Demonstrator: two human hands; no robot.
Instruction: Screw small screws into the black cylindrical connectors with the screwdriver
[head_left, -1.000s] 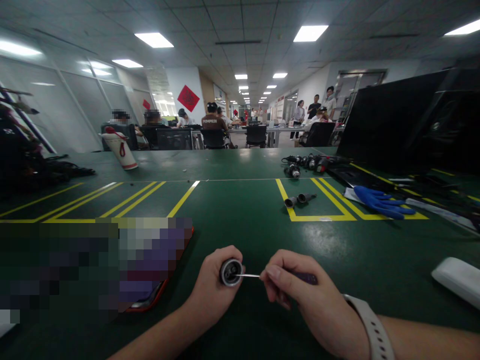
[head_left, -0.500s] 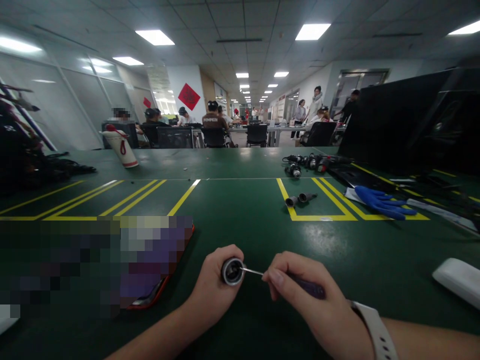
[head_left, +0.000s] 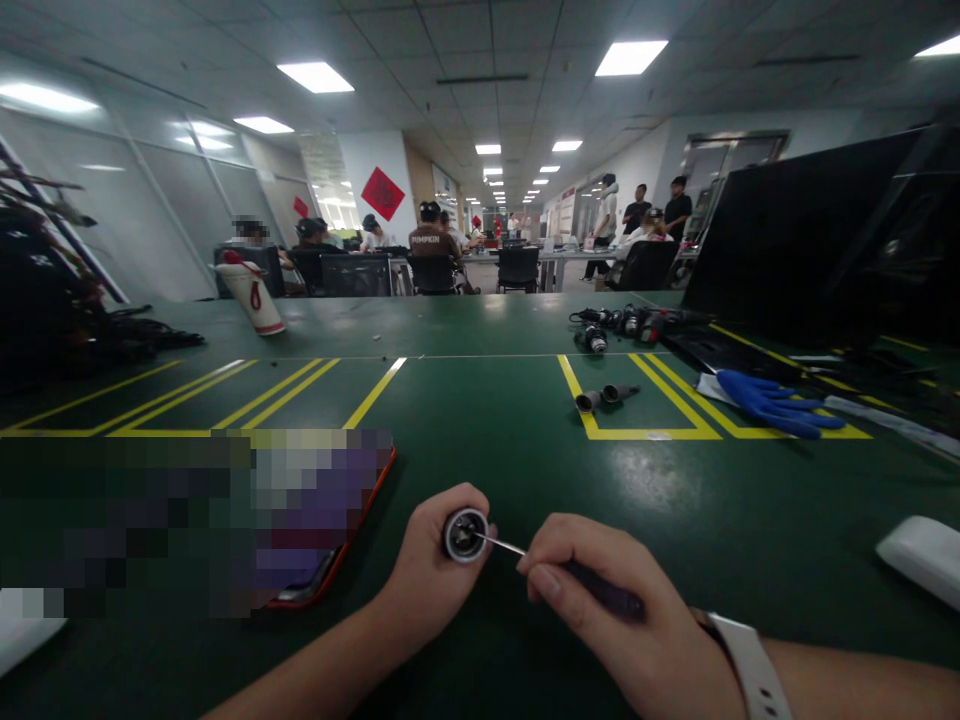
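My left hand point(head_left: 431, 575) is closed round a small black cylindrical connector point(head_left: 465, 534), its round open end facing me. My right hand point(head_left: 607, 610) pinches a thin screwdriver point(head_left: 592, 590) with a dark handle. The metal tip of the screwdriver sits inside the connector's open end. Both hands rest low over the green table point(head_left: 675, 500) near its front edge. A pale watch strap is on my right wrist.
A red-edged phone point(head_left: 330, 560) lies left of my hands beside a blurred patch. Two small connectors point(head_left: 604, 397) sit in a yellow-marked box, several more point(head_left: 622, 322) behind. A blue glove point(head_left: 776, 402) and a white case point(head_left: 922, 560) lie right. A white bottle point(head_left: 255, 297) stands far left. People sit and stand beyond.
The view has shifted slightly, so the table items sit a little to the right. The screwdriver has tilted from level to slanting, with my right hand drawn slightly lower. People at the back have moved.
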